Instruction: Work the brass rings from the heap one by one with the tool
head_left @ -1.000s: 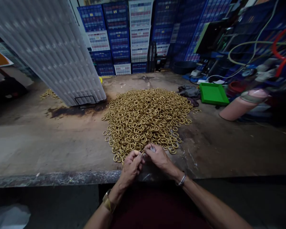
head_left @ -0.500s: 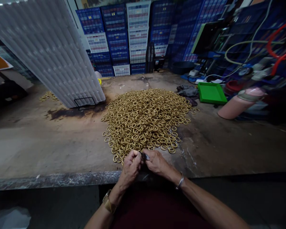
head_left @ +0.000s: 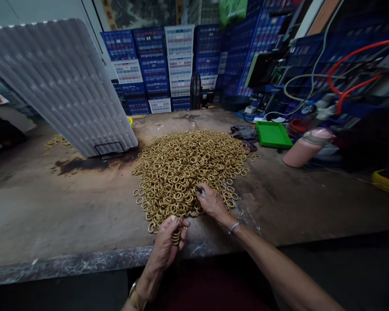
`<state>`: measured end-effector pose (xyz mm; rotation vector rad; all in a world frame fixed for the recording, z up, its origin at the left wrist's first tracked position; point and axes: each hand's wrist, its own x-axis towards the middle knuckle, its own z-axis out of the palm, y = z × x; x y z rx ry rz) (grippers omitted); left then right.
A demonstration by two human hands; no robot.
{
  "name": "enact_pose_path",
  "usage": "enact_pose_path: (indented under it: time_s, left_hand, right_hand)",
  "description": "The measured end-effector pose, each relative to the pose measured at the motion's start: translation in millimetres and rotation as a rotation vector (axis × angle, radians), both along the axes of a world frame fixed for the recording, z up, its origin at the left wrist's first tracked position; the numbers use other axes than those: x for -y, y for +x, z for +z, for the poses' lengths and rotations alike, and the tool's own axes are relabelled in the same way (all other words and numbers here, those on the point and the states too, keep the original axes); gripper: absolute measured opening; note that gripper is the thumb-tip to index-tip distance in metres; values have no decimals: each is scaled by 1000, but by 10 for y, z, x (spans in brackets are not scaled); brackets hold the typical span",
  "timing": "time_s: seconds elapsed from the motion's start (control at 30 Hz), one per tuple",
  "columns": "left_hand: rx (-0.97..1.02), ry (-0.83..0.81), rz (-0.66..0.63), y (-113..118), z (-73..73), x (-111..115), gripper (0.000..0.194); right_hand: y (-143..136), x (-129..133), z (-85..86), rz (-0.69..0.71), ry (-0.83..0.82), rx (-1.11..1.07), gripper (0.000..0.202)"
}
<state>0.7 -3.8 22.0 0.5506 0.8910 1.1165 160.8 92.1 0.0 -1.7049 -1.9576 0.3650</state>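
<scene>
A large heap of brass-coloured rings (head_left: 188,162) lies on the worktable (head_left: 94,207) in front of me. My left hand (head_left: 164,242) is closed around several rings (head_left: 176,236) at the near edge of the heap, close to the table's front edge. My right hand (head_left: 214,203) reaches over the heap's near right part, its fingers bent around a small dark tool (head_left: 201,192) with a greyish part. The tool's exact kind is too small to tell. Whether the right fingertips also pinch a ring is hidden.
Left of the heap, translucent ribbed sheets (head_left: 68,86) lean in a black wire stand (head_left: 109,150). A green tray (head_left: 273,134), a dark cloth (head_left: 244,132) and a pink bottle (head_left: 306,149) are on the right. Stacked blue and white crates (head_left: 179,67) line the back.
My hands, together at the heap's near edge before, are now apart. The right one moved forward over the rings with the tool; the left turned, showing the rings in it. The view tilted up.
</scene>
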Motion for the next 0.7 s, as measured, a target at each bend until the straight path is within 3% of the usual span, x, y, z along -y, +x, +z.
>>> enact_pose_path:
  time_s: [0.13, 0.4, 0.57, 0.7]
  left_hand:
    - [42, -5, 34, -36, -52, 2, 25]
    - [196, -87, -26, -83, -83, -19, 23]
    - [185, -120, 21, -65, -97, -37, 25]
    - [83, -52, 57, -29, -92, -69, 29]
  right_hand:
    - [-11, -95, -49, 42, 18, 20, 21]
    - [16, -115, -82, 71, 25, -40, 16]
    - [4, -18, 8, 132, -1, -246, 18]
    - [-80, 222, 175, 255, -202, -518, 17]
